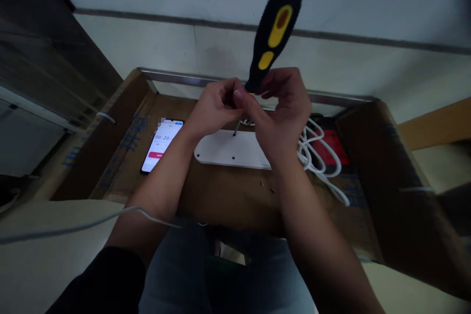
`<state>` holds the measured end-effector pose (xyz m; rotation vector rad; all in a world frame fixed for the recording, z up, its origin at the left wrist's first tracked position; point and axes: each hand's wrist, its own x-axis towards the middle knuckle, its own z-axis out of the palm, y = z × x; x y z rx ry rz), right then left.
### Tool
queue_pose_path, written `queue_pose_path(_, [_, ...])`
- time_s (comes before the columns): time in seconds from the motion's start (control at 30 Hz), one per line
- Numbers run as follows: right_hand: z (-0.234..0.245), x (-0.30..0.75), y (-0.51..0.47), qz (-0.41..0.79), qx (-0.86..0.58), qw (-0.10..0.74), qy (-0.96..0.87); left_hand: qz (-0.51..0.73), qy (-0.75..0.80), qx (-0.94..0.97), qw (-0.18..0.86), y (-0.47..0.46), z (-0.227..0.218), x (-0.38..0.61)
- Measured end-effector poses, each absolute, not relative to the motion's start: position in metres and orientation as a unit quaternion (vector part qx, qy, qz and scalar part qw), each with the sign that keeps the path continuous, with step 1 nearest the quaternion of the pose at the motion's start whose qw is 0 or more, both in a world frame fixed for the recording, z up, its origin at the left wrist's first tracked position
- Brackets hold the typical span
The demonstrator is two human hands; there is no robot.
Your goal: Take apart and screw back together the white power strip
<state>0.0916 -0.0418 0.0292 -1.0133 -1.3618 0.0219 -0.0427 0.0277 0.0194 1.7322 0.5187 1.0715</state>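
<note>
A black and yellow screwdriver [274, 34] stands nearly upright, its tip down on a white power strip [228, 149] that lies back-side up on a cardboard surface [221, 196]. My right hand [283, 113] grips the base of the screwdriver handle. My left hand [215, 105] is closed in a pinch around the metal shaft just below the handle. The strip's white cable [320, 157] coils to the right of my right hand.
A phone [162, 144] with a running timer lies left of the strip. Two small screws [267, 187] rest on the cardboard near my right wrist. A red and black object [333, 144] sits under the cable. A thin white wire [73, 225] crosses my left forearm.
</note>
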Motion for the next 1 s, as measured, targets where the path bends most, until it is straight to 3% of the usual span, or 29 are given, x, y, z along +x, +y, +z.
queue_pose_path(0.23, [0.031, 0.096, -0.046, 0.062, -0.444, 0.607, -0.656, 0.342, 0.186, 0.756, 0.526, 0.026, 0.03, -0.058])
queue_pose_path(0.53, [0.028, 0.094, -0.04, 0.043, -0.402, 0.696, -0.594, 0.408, 0.228, 0.745, 0.477, 0.024, 0.023, -0.045])
queue_pose_path(0.77, [0.026, 0.096, -0.043, 0.09, -0.419, 0.636, -0.642, 0.308, 0.197, 0.793, 0.487, 0.028, 0.029, -0.06])
queue_pose_path(1.0, [0.029, 0.096, -0.044, 0.042, -0.458, 0.629, -0.626, 0.366, 0.253, 0.787, 0.427, 0.027, 0.022, -0.053])
